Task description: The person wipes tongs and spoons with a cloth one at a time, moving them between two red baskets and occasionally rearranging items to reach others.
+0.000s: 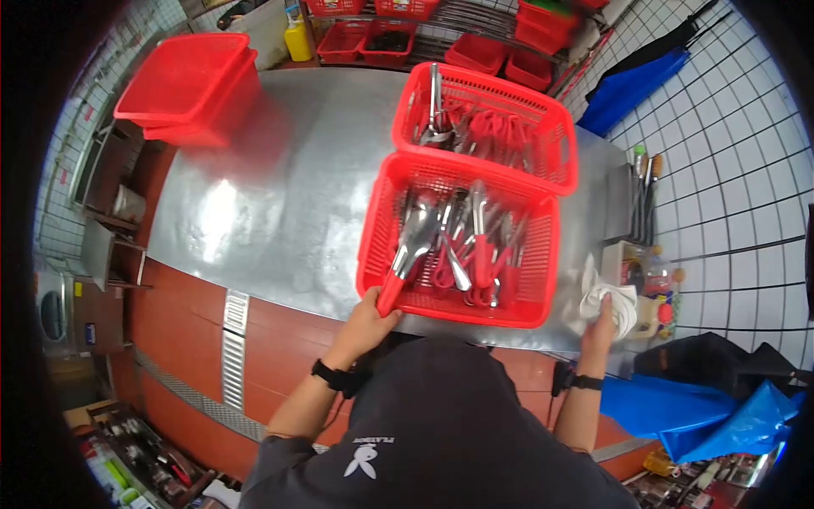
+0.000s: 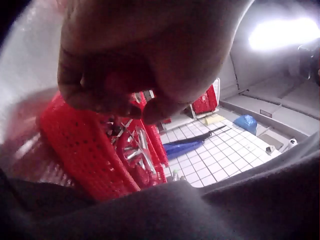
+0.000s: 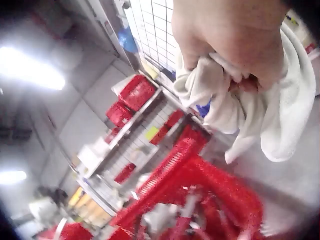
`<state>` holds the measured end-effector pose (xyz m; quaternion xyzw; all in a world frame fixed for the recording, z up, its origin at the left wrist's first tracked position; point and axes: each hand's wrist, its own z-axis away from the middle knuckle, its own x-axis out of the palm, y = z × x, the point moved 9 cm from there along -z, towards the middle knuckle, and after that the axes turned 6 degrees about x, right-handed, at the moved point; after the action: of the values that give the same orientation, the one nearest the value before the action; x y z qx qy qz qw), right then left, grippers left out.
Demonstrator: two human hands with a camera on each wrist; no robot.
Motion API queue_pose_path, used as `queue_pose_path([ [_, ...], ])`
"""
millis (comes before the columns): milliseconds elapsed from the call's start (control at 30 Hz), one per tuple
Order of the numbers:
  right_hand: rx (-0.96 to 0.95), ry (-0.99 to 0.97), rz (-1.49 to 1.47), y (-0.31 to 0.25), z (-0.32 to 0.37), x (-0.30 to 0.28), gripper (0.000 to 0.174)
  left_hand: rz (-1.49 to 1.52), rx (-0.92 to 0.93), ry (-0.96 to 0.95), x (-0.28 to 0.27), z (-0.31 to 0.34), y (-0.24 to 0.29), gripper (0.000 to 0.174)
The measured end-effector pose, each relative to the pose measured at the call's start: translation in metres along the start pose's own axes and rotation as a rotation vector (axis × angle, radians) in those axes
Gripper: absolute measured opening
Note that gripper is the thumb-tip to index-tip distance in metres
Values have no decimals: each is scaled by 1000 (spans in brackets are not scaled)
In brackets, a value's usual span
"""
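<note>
My left hand [image 1: 370, 324] is at the near left corner of the front red basket [image 1: 543, 293]. It grips the red handle of a metal serving utensil [image 1: 415, 233], whose broad shiny head lies over the basket's contents. In the left wrist view the curled fingers [image 2: 100, 90] hide most of the handle. Several metal utensils with red handles [image 1: 482, 259] are jumbled inside this basket. Off to its right, my right hand [image 1: 600, 327] holds a bunched white cloth [image 1: 623, 307] over the tabletop; the cloth hangs in folds in the right wrist view.
Behind the front basket stands a second red basket [image 1: 560, 136] with more utensils. Stacked red bins [image 1: 186, 85] sit at the metal table's [image 1: 297, 170] far left. Bottles [image 1: 661, 280] and a knife rack [image 1: 623, 204] line the right wall. Shelves with red baskets [image 1: 390, 41] are at the back.
</note>
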<state>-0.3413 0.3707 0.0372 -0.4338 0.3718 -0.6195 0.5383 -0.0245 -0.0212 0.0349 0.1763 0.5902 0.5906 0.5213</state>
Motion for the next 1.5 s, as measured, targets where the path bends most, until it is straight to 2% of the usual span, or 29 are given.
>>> queue_pose_path([
  [33, 38, 1, 152, 29, -14, -20, 41, 22, -46, 75, -5, 1, -12, 45],
  [67, 47, 4, 142, 48, -10, -23, 41, 10, -48, 72, -4, -2, -19, 45],
  [133, 25, 8, 651, 78, -3, -28, 39, 182, -39, 111, -3, -6, -27, 44],
  [200, -207, -154, 1271, 133, -13, -35, 49, 196, -68, 85, -3, -9, -24, 46],
  [267, -187, -96, 1367, 213, -37, -69, 46, 202, -94, 54, -2, -14, -24, 48],
  [300, -177, -90, 1354, 211, -35, -63, 46, 177, -68, 62, -3, -18, -24, 50],
  [367, -130, -335, 1745, 215, -33, -30, 37, 135, -34, 57, -4, -25, -23, 51],
  [467, -52, -342, 1542, 211, -36, -28, 33, 77, -13, 105, -8, -34, -13, 58],
  [500, -20, -373, 1578, 217, -39, -32, 37, 108, 13, 138, -11, -37, -3, 59],
  [533, -18, -354, 1563, 222, -40, -34, 37, 141, 45, 169, -13, -41, 5, 61],
  [600, -69, -196, 1565, 217, -39, -44, 41, 133, 124, 137, -8, -56, 4, 64],
  [667, -49, -178, 1531, 218, -38, -47, 43, 123, 187, 100, 1, -64, 2, 67],
  [733, -31, -171, 1497, 208, -26, -36, 45, 140, 102, 117, 3, -70, 1, 64],
  [800, 9, -102, 1460, 168, 0, -16, 35, 145, 130, 71, 6, -75, -1, 63],
  [833, 10, -134, 1369, 157, 6, -7, 39, 162, 149, 36, 8, -77, -3, 62],
  [933, -96, -214, 1396, 201, -20, -28, 44, 154, 166, 28, 11, -81, -8, 60],
  [967, -44, -58, 1403, 201, -21, -39, 41, 153, 181, 29, 12, -81, -11, 58],
  [1067, -112, -123, 1254, 171, -4, -15, 38, 151, 184, 31, 17, -82, -16, 56],
  [1100, -43, -124, 1356, 184, -10, -19, 38, 130, 168, 15, 17, -79, -14, 56],
  [1133, 31, -124, 1460, 197, -19, -29, 37, 103, 165, 31, 17, -78, -9, 56],
  [1167, -1, -207, 1518, 207, -25, -28, 38, 80, 174, 47, 17, -80, -3, 55],
  [1267, 27, -120, 1478, 170, -12, -14, 35, 27, 154, 12, 14, -86, -2, 53],
  [1300, -50, -92, 1388, 159, -8, -10, 32, -27, 172, 45, 8, -86, 5, 47],
  [1400, -51, -92, 1354, 161, -8, -9, 29, -166, 100, 66, -10, -99, 27, 41],
  [1433, -35, -95, 1327, 163, -8, -8, 29, -183, 133, 105, -14, -104, 43, 33],
  [1500, -37, -105, 1282, 166, -7, -10, 28, -261, 187, 71, -16, -126, 65, 30],
])
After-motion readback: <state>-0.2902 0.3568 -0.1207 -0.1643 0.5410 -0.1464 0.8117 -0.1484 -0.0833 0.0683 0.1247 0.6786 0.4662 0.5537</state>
